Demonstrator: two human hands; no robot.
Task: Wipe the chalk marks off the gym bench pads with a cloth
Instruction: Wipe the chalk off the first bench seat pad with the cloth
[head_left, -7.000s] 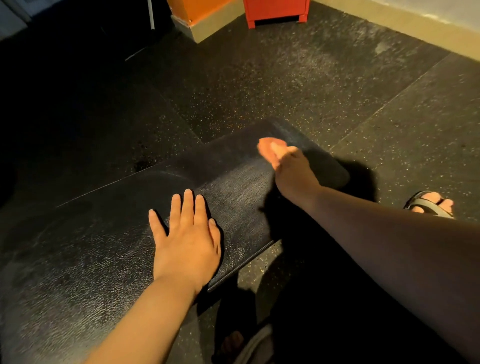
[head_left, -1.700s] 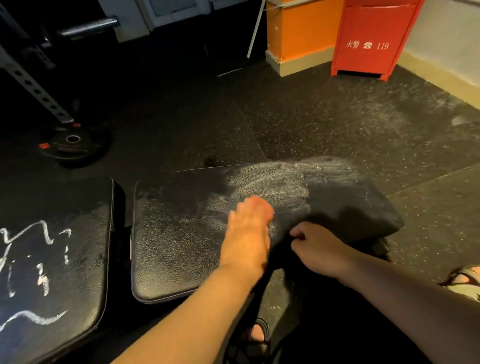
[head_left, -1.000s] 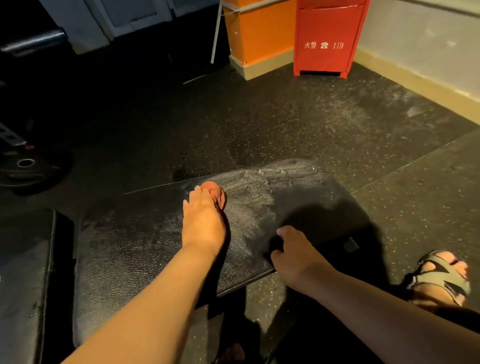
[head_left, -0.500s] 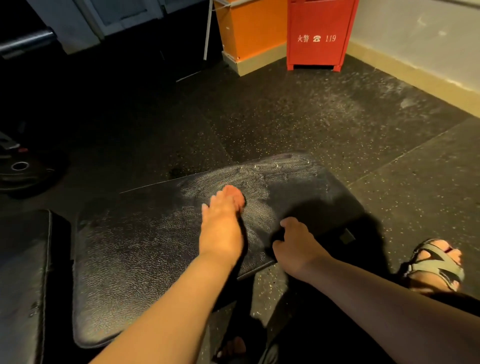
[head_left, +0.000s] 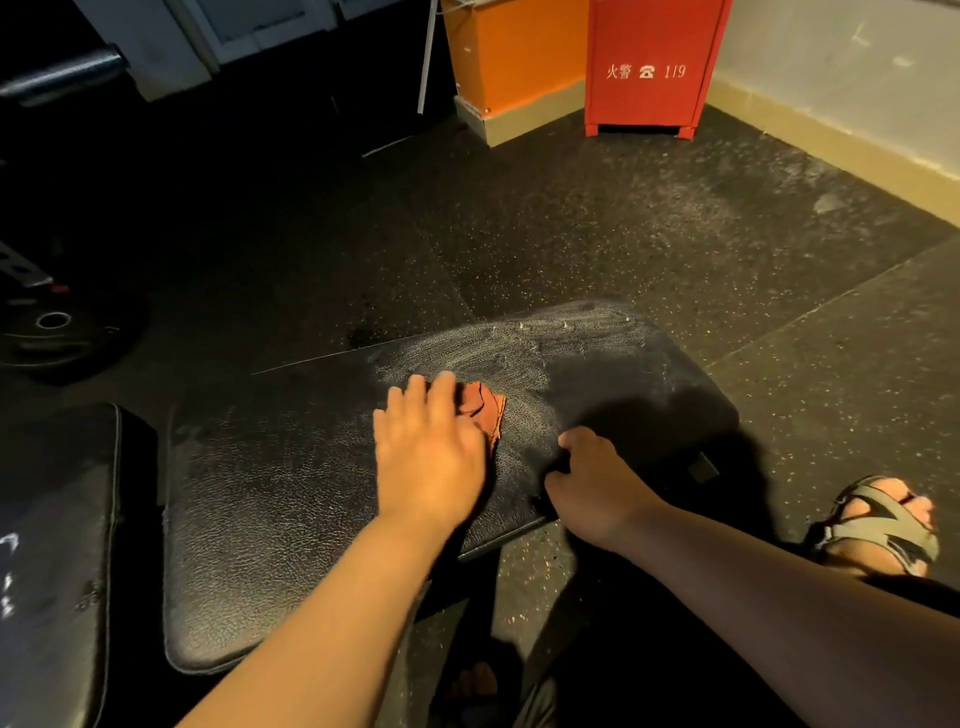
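A black bench seat pad lies across the middle, with a pale chalk smear on its far half. My left hand presses flat on an orange cloth on the pad. Part of the cloth sticks out to the right of my fingers. My right hand grips the pad's near edge, thumb on top and fingers curled under. A second pad at the left edge carries white chalk marks.
A weight plate lies on the dark rubber floor at the left. A red cabinet and an orange box stand by the far wall. A foot in a sandal is right of the bench.
My left hand has rubbed the cloth back and forth over the smear and now lies flatter, with more cloth showing beside it. My right hand has stayed on the pad's near edge.
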